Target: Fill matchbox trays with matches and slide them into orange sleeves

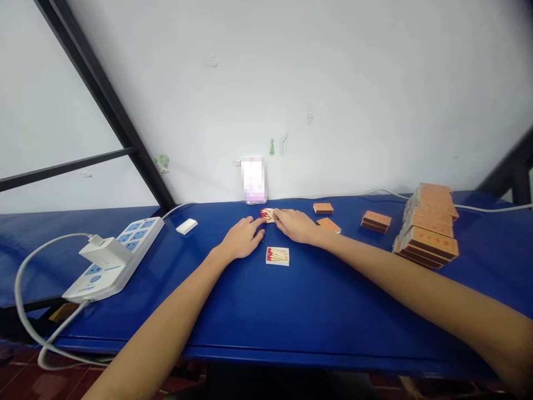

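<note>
Both my hands meet at the far middle of the blue table (316, 311). My left hand (241, 238) and my right hand (295, 225) pinch a small bunch of red-tipped matches (267, 214) between their fingertips. Just in front of the hands lies an open matchbox tray (277, 255) with several matches in it. An orange matchbox sleeve (328, 225) lies beside my right wrist.
A white power strip (114, 258) with a plugged adapter and cable lies at the left. A small white block (187, 226) sits near it. Orange matchboxes (323, 208), (376, 220) lie behind, and a tall stack (428, 225) stands right. A blurred card (254, 180) leans on the wall.
</note>
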{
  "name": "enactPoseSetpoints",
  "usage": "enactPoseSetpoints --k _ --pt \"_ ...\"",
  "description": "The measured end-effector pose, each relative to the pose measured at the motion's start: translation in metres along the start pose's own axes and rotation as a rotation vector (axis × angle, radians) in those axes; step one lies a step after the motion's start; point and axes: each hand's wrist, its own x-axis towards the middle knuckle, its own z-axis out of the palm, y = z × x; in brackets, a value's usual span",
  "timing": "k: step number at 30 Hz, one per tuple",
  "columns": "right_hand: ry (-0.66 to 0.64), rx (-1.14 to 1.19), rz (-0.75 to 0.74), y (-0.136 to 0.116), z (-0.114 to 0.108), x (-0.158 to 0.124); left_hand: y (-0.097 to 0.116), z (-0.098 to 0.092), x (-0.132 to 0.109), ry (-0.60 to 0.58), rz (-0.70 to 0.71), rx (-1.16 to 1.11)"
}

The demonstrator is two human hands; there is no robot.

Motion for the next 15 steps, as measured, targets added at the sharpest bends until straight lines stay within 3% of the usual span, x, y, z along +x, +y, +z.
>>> enactPoseSetpoints --k 15 --pt "0.031 0.058 -0.055 0.0054 0.0063 0.0005 0.0017 -0.0039 -0.0032 0.005 0.010 -0.021"
